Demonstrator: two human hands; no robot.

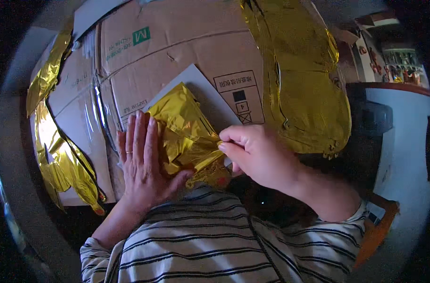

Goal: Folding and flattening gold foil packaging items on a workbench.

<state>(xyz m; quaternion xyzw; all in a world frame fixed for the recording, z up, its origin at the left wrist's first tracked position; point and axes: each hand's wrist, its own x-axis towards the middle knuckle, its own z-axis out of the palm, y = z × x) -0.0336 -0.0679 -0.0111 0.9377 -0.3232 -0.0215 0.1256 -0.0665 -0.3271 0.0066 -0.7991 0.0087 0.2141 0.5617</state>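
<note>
A crinkled piece of gold foil (181, 113) lies on a pale rectangular board (203, 82) in front of me. My left hand (146, 158) rests flat along the foil's left side, fingers stretched out and a ring on one of them. At the foil's right edge my right hand (250, 151) pinches a gathered corner between thumb and finger, and creases run from that pinch across the sheet. Below, near my striped shirt, the foil's lower end hangs bunched, with a small reddish spot on it.
Flattened cardboard (186, 52) with printing spreads under the board. A large gold foil sheet (304, 85) covers its right side; narrower gold foil strips (54, 141) drape over its left. Further right stand a dark container (373, 118), a white panel (403, 151) and an orange-brown wooden piece (380, 231).
</note>
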